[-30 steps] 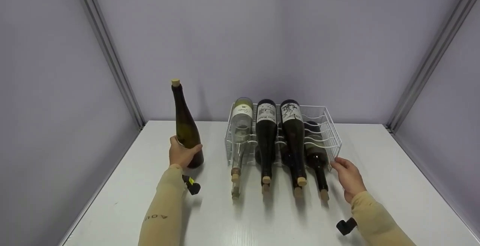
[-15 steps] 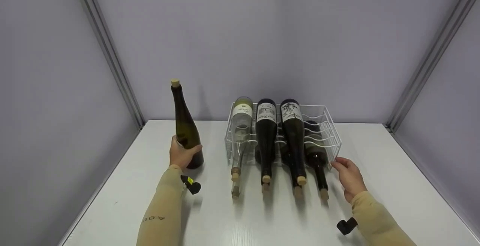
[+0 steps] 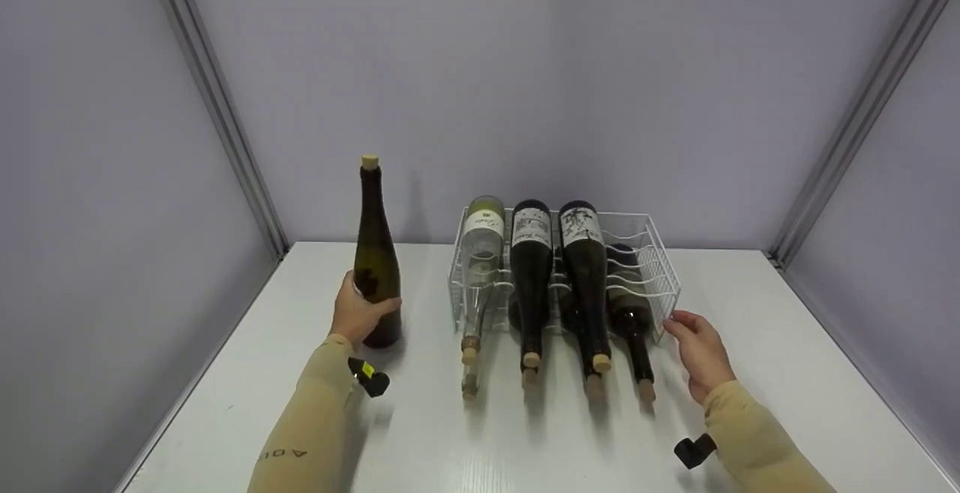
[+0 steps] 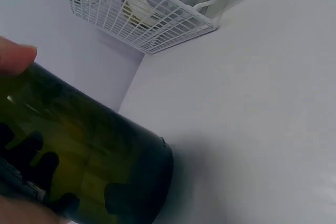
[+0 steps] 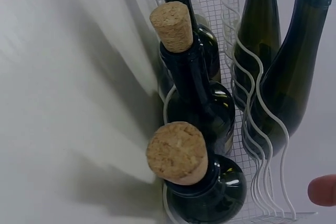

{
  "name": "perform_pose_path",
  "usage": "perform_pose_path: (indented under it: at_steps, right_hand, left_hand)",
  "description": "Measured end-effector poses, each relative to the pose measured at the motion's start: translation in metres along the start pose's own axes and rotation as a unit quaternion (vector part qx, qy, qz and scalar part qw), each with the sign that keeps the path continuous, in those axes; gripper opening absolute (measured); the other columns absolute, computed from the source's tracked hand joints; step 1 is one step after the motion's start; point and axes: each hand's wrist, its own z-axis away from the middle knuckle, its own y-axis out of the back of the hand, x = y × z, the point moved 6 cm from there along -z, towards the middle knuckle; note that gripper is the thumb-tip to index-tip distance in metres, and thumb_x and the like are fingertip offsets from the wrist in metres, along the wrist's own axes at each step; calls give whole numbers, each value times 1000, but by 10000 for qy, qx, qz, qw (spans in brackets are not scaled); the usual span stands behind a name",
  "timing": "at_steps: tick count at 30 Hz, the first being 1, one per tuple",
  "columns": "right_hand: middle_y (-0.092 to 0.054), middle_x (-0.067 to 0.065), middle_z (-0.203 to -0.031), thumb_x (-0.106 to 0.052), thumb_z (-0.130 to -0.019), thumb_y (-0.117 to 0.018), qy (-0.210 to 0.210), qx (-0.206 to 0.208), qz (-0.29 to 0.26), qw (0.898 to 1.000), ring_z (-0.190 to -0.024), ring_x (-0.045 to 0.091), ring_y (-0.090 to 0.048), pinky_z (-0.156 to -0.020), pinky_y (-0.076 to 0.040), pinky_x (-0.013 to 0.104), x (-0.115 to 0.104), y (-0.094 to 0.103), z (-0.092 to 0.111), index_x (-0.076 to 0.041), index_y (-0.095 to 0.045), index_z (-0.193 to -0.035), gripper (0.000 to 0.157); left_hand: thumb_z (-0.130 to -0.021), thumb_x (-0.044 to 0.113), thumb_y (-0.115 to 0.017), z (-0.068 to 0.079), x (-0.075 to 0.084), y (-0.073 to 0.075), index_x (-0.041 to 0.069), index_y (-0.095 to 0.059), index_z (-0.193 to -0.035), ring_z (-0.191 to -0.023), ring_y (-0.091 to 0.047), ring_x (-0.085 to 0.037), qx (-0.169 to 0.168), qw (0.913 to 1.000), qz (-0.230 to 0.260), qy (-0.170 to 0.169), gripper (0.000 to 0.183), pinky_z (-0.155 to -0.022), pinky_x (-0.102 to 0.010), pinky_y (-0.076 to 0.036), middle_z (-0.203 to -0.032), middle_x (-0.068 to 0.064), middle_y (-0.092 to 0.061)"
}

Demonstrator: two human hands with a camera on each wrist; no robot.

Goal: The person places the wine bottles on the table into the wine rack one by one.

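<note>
A corked dark green wine bottle (image 3: 377,253) stands nearly upright left of the rack, and my left hand (image 3: 356,317) grips its lower body with the thumb in front. In the left wrist view the bottle's base (image 4: 142,177) is close to the white table; whether it touches cannot be told. At the front right corner of the white wire wine rack (image 3: 666,283), my right hand (image 3: 699,350) holds the edge between thumb and fingers. Only one fingertip (image 5: 323,190) shows in the right wrist view.
Bottles lie in two tiers of the rack, corks toward me: a clear bottle (image 3: 484,253) at left, two dark labelled bottles (image 3: 532,283) on top, and more below, including a dark bottle (image 3: 634,320) at right. White table (image 3: 480,448) and grey walls surround them.
My left hand has turned the bottle more upright, its neck swinging right and its base coming slightly nearer to me. The right hand stays at the rack corner.
</note>
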Motion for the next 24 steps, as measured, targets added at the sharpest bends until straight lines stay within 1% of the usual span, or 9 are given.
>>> perform_pose_path:
  at_steps: [4, 7, 9, 11, 14, 17, 19, 24]
  right_hand:
    - [-26, 19, -149, -32, -100, -49, 43, -34, -42, 10000, -140, 33, -18, -114, -12, 52, -6, 3, 2, 3, -22, -147, 64]
    - [-24, 19, -150, -33, -101, -47, 101, -62, -145, 9998, -141, 32, -16, -115, -12, 49, -11, 5, 2, 3, -21, -147, 64]
    - [-24, 19, -150, -32, -101, -47, 148, -47, -213, 9997, -141, 31, -16, -115, -13, 49, -15, 6, 3, 3, -21, -147, 63]
    - [-25, 19, -149, -30, -101, -46, 189, -20, -288, 9994, -141, 30, -17, -115, -14, 49, -17, 7, 3, 3, -22, -146, 61]
    - [-25, 19, -148, -28, -102, -46, 258, 0, -380, 9989, -141, 30, -18, -114, -14, 50, -22, 7, 5, 4, -24, -145, 59]
    - [-25, 19, -148, -27, -102, -46, 320, -25, -460, 9984, -140, 30, -20, -114, -15, 49, -26, 7, 7, 5, -23, -145, 58]
    - [-26, 18, -147, -27, -102, -46, 343, -38, -500, 9981, -139, 30, -22, -114, -17, 47, -28, 7, 8, 4, -23, -144, 57]
    - [-34, 11, -139, -27, -102, -47, 375, -116, -728, 9966, -136, 25, -27, -113, -21, 42, -33, 5, 11, 4, -24, -144, 57]
  left_hand:
    - [-73, 34, -82, 4, 14, 2, 13, -23, -150, -132, -37, -30, -292, 9993, -167, -155, 99, -109, -55, -28, -144, -11, -39]
    - [-72, 42, -82, 8, 26, 2, 15, -26, -147, -129, -40, -29, -337, 9982, -325, -365, 97, -107, -55, -30, -140, -9, -43]
    - [-71, 44, -83, 11, 35, 1, 17, -30, -144, -125, -44, -26, -271, 9965, -499, -613, 93, -106, -54, -33, -135, -6, -47]
    - [-69, 41, -84, 14, 46, 0, 17, -35, -138, -120, -49, -24, -138, 9925, -696, -997, 88, -104, -52, -36, -130, -5, -51]
    - [-67, 35, -87, 21, 65, -3, 15, -40, -132, -113, -54, -23, 109, 9806, -1044, -1655, 83, -100, -50, -41, -124, -6, -56]
    - [-65, 30, -88, 30, 83, -9, 12, -43, -128, -109, -57, -24, 351, 9649, -1298, -2257, 81, -97, -47, -44, -120, -7, -59]
    - [-64, 28, -88, 35, 94, -13, 10, -44, -129, -108, -57, -24, 469, 9530, -1450, -2619, 80, -96, -46, -45, -119, -7, -58]
    - [-63, 27, -88, 46, 113, -20, 10, -45, -133, -109, -56, -21, 703, 9261, -1735, -3275, 83, -96, -43, -45, -121, -5, -58]
